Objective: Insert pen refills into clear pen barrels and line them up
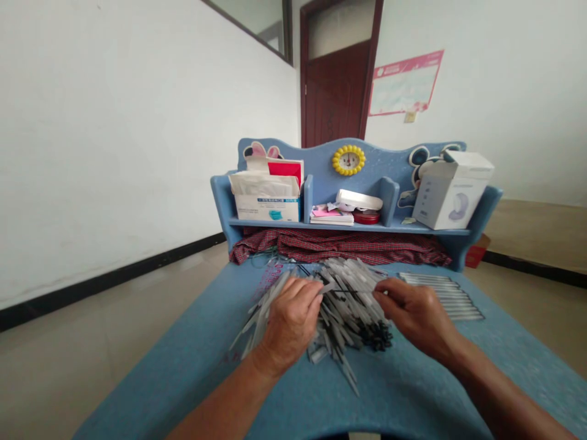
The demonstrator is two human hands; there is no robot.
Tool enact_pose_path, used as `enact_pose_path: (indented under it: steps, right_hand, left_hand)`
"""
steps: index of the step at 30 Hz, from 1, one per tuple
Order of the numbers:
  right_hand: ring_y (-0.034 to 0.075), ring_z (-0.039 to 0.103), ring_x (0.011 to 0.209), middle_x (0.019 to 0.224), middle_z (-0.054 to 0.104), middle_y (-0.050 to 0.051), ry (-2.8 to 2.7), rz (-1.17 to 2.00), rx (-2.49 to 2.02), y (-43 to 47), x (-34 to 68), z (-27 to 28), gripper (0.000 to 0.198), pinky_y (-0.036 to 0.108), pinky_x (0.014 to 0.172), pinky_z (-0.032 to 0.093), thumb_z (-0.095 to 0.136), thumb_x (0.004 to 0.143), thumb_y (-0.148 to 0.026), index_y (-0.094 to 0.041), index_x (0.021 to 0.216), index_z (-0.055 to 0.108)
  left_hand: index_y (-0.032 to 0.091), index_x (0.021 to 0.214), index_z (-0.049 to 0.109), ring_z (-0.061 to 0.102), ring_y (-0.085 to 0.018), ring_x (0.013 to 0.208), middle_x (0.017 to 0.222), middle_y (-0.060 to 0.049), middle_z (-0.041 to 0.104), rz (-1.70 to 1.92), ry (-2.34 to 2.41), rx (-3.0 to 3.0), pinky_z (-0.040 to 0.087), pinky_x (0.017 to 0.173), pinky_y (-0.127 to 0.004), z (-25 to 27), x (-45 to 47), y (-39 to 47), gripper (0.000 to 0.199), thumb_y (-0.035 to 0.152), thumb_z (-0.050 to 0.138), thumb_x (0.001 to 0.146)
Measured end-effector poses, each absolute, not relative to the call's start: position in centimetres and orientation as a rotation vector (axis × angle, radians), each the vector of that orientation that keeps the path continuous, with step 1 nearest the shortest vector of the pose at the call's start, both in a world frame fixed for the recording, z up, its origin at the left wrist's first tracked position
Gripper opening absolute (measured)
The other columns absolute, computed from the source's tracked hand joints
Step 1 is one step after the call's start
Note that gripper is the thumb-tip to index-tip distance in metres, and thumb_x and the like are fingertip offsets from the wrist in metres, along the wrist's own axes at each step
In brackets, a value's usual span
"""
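Observation:
Above a heap of translucent plastic sleeves [346, 272] and dark thin sticks, my left hand [293, 315] is closed around one translucent sleeve [327, 288]. Opposite it, my right hand [413, 308] pinches the end of a thin black stick [353, 291]. The stick runs level between both hands, its left end at the sleeve; whether it sits inside cannot be made out. Black tips [378, 336] bunch together at the heap's lower right. To the right of my right hand lies a neat row of sleeves with dark ends [452, 296], side by side.
The blue table [183, 366] has a rear shelf [275, 225] holding a mask box [266, 208], a red round tin [367, 217] and a white carton [452, 195]. A checked cloth [339, 245] is bundled under the shelf. A yellow-rimmed clock [348, 160] is on the backboard.

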State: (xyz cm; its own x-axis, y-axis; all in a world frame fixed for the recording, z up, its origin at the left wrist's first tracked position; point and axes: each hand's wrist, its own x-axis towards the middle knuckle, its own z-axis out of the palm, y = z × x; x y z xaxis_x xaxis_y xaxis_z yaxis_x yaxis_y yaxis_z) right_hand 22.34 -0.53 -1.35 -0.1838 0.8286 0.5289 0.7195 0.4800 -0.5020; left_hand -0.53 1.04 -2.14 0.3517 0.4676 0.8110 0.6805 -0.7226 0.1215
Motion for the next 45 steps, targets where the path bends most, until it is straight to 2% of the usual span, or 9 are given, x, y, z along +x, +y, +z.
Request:
enact_pose_path:
  steps: [3, 7, 29, 35, 41, 45]
  right_hand:
    - [0.012, 0.053, 0.046, 0.050, 0.057, -0.001, -1.709, 0.533, -1.262, -0.6, 24.2, 0.1, 0.024, 0.022, 0.045, 0.039, 0.053, 0.083, -0.038, -0.017, 0.078, 0.063]
    - [0.012, 0.051, 0.044, 0.048, 0.058, 0.000, -1.580, 0.696, -1.240, -1.0, 25.9, 1.2, 0.026, 0.022, 0.045, 0.041, 0.061, 0.077, -0.042, -0.016, 0.074, 0.064]
    - [0.010, 0.051, 0.044, 0.047, 0.059, 0.000, -1.598, 0.726, -1.193, -1.1, 26.6, 1.4, 0.024, 0.021, 0.045, 0.042, 0.063, 0.077, -0.041, -0.017, 0.071, 0.066]
    - [0.010, 0.049, 0.043, 0.047, 0.059, -0.001, -1.572, 0.825, -1.200, -0.7, 27.0, 1.4, 0.029, 0.022, 0.044, 0.041, 0.066, 0.074, -0.045, -0.017, 0.072, 0.065]
    - [0.010, 0.049, 0.041, 0.045, 0.058, -0.001, -1.531, 0.983, -1.216, -0.3, 27.7, 1.4, 0.032, 0.023, 0.044, 0.040, 0.068, 0.071, -0.046, -0.016, 0.062, 0.061]
    - [0.011, 0.050, 0.041, 0.047, 0.059, 0.000, -1.542, 1.028, -1.166, -0.1, 27.9, 1.0, 0.031, 0.024, 0.044, 0.040, 0.068, 0.071, -0.044, -0.015, 0.065, 0.061]
  left_hand:
    - [0.012, 0.095, 0.061, 0.059, -0.021, 0.081, 0.085, -0.008, 0.066, -1.284, -1.043, -2.388, 0.049, 0.075, -0.036, -2.3, -0.7, 1.2, 0.014, 0.011, 0.051, 0.085]
    - [0.012, 0.095, 0.061, 0.058, -0.020, 0.081, 0.086, -0.008, 0.066, -1.271, -1.037, -2.400, 0.049, 0.075, -0.035, -2.4, -0.7, 1.3, 0.014, 0.011, 0.051, 0.085]
    - [0.013, 0.091, 0.062, 0.058, -0.020, 0.078, 0.082, -0.007, 0.065, -1.232, -1.026, -2.418, 0.050, 0.072, -0.034, -2.2, -0.6, 1.2, 0.013, 0.010, 0.051, 0.084]
    - [0.014, 0.093, 0.061, 0.057, -0.018, 0.078, 0.081, -0.007, 0.065, -1.262, -0.956, -2.463, 0.049, 0.070, -0.032, -2.0, -0.4, 1.1, 0.014, 0.010, 0.051, 0.084]
    - [0.013, 0.089, 0.063, 0.057, -0.017, 0.075, 0.079, -0.006, 0.064, -1.273, -0.975, -2.609, 0.047, 0.069, -0.030, -1.5, -0.1, 0.7, 0.012, 0.012, 0.052, 0.084]
    - [0.014, 0.085, 0.064, 0.056, -0.016, 0.072, 0.073, -0.004, 0.062, -1.256, -1.019, -2.731, 0.045, 0.066, -0.028, -1.1, -0.1, 0.5, 0.012, 0.015, 0.052, 0.085]
